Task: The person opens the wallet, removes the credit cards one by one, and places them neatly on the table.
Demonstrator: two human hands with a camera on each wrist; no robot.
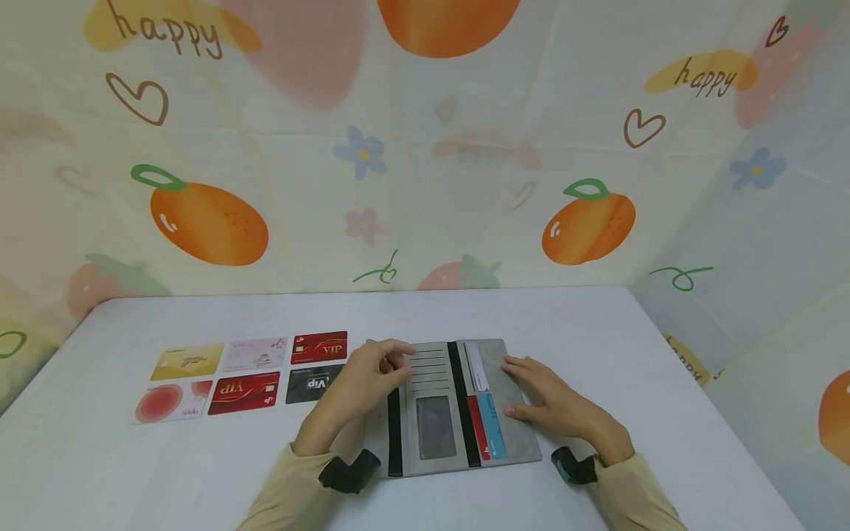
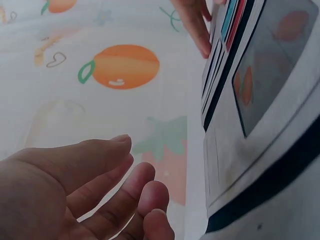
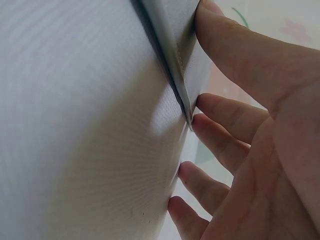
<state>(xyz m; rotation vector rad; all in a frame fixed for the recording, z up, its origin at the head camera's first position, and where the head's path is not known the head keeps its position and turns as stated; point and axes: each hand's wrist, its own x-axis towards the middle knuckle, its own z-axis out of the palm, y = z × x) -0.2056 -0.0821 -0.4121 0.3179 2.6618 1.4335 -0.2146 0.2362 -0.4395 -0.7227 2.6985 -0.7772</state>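
Observation:
A grey wallet (image 1: 521, 439) with black bands lies unfolded on the table. On its middle panel are slots and a clear window (image 1: 436, 428). Tucked into the right panel are a white card (image 1: 477, 367), a red card (image 1: 477, 428) and a blue card (image 1: 491, 426). My left hand (image 1: 365, 376) is over the wallet's left part; in the left wrist view its loosely bent fingers (image 2: 137, 182) hold nothing and stay apart from the wallet. My right hand (image 1: 561, 402) rests at the right panel, thumb on the grey cover, fingertips (image 3: 205, 102) near its edge and the tabletop.
Left of the wallet, cards lie in two rows: a gold card (image 1: 187, 362), a pale card (image 1: 254, 354), red VIP cards (image 1: 243, 393), a black VIP card (image 1: 312, 384) and a pink-patterned card (image 1: 173, 402). Behind the white table (image 1: 564, 317) hangs a fruit-printed cloth (image 1: 299, 192).

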